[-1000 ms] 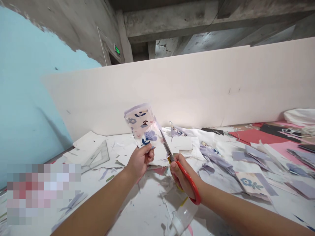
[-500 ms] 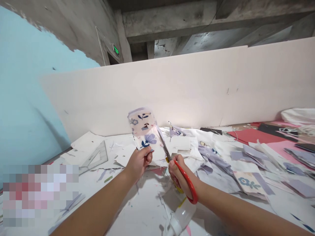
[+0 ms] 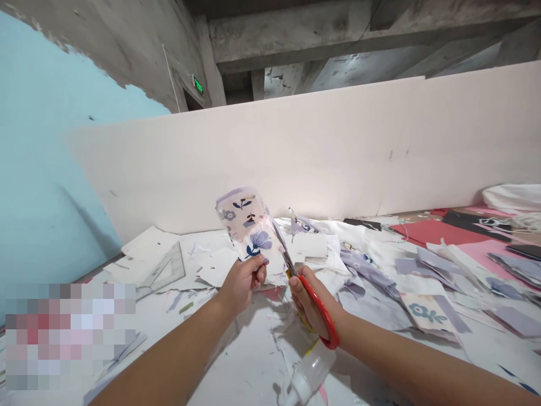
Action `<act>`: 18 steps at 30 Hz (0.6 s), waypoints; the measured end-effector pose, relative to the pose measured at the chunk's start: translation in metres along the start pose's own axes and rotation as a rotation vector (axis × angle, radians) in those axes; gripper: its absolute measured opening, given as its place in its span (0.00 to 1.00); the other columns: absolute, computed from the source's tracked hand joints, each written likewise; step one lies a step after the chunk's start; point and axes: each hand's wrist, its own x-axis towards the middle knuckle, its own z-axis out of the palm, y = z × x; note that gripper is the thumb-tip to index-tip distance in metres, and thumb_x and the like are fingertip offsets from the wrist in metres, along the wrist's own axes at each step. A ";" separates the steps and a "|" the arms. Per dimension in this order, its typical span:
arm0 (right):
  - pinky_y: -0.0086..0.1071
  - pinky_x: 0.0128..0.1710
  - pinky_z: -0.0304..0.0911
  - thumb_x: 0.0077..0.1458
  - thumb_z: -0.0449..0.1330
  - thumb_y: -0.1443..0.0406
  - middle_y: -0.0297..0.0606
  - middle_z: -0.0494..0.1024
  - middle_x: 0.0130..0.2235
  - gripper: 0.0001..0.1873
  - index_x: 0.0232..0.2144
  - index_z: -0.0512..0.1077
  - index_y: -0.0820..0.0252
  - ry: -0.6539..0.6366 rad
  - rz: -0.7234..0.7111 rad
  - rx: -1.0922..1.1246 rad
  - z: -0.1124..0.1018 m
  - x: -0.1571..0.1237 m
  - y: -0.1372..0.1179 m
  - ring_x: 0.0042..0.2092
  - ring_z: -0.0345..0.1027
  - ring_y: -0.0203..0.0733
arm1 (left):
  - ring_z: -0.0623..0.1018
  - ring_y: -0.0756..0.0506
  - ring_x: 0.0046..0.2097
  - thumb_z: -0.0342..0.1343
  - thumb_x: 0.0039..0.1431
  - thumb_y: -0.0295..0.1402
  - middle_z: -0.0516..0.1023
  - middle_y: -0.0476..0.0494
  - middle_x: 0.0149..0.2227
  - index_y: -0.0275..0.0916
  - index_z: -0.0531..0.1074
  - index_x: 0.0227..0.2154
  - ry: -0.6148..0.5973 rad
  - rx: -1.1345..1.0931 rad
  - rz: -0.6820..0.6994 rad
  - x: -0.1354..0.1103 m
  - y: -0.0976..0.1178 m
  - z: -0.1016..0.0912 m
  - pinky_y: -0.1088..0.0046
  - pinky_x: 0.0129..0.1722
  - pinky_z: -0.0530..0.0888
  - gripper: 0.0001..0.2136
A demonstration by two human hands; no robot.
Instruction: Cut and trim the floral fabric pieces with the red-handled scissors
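My left hand (image 3: 242, 280) pinches the lower edge of a small flower-printed paper piece (image 3: 247, 223) and holds it upright above the table. My right hand (image 3: 311, 301) grips red-handled scissors (image 3: 305, 287), fingers through the loops. The blades point up and left and rest along the paper's right edge. Both hands hover just above the littered table top (image 3: 249, 361).
A clear triangular ruler (image 3: 163, 269) lies to the left. A white plastic bottle (image 3: 308, 375) lies under my right wrist. Paper scraps and printed cut pieces (image 3: 426, 311) cover the table; red sheets (image 3: 431, 232) lie far right. A white board wall (image 3: 338, 152) stands behind.
The paper piece dipped and tilted slightly, then came back up a little. The scissors stayed at its right edge, shifting only a little with the hands.
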 end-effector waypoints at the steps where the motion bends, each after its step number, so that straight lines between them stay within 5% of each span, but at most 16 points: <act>1: 0.23 0.14 0.44 0.51 0.44 0.43 0.23 0.53 0.19 0.22 0.27 0.49 0.54 0.001 0.000 0.004 0.000 0.000 0.000 0.18 0.43 0.28 | 0.56 0.56 0.17 0.53 0.47 0.37 0.58 0.53 0.11 0.35 0.62 0.12 -0.001 0.005 0.000 0.000 0.000 0.000 0.77 0.20 0.55 0.15; 9: 0.23 0.15 0.46 0.52 0.44 0.44 0.21 0.53 0.19 0.21 0.30 0.47 0.54 -0.018 -0.023 0.050 -0.004 0.003 -0.004 0.18 0.44 0.29 | 0.54 0.56 0.16 0.52 0.47 0.38 0.56 0.55 0.11 0.35 0.66 0.16 0.000 0.010 -0.007 0.002 -0.002 -0.002 0.78 0.19 0.52 0.12; 18: 0.22 0.15 0.45 0.52 0.43 0.43 0.23 0.54 0.22 0.22 0.31 0.48 0.54 0.015 -0.062 -0.010 -0.008 0.009 -0.001 0.19 0.44 0.28 | 0.56 0.55 0.17 0.48 0.49 0.37 0.54 0.54 0.09 0.38 0.58 0.09 -0.078 0.141 -0.012 -0.004 -0.004 0.002 0.76 0.22 0.55 0.18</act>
